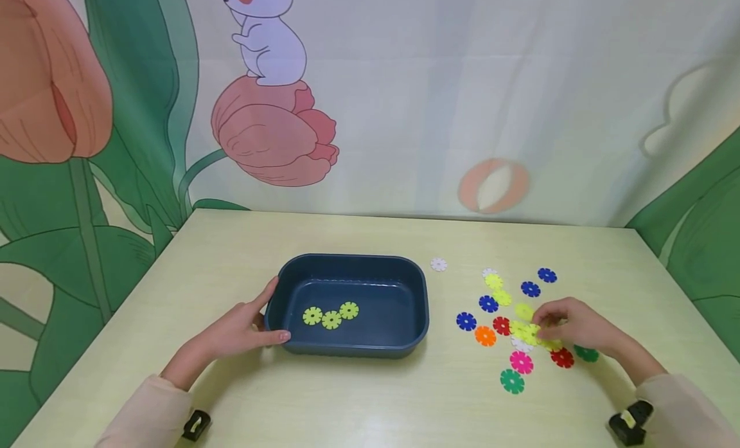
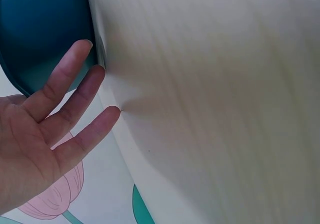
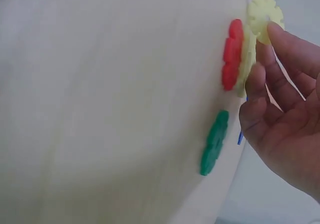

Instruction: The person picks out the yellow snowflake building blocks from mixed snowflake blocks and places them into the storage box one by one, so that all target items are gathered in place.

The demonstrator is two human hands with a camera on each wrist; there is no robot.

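In the head view my left hand (image 1: 231,332) holds the left end of a dark blue rectangular basin (image 1: 352,351), thumb over the near corner and index finger along the outer wall. The left wrist view shows the other fingers (image 2: 70,112) fairly straight, spread beside the basin (image 2: 45,29). Three yellow-green notched discs (image 1: 331,320) lie inside it. To the right, over the scattered discs, my right hand (image 1: 584,326) pinches a yellow snowflake disc (image 3: 265,17) between thumb and finger. Below that hand lie a red disc (image 3: 232,54) and a green disc (image 3: 215,143).
Several notched discs lie on the pale table (image 1: 358,403) right of the basin, among them an orange disc (image 1: 485,336), a pink disc (image 1: 521,362) and a blue disc (image 1: 466,321). A white disc (image 1: 439,264) sits nearer the basin. A printed curtain (image 1: 393,114) hangs behind.
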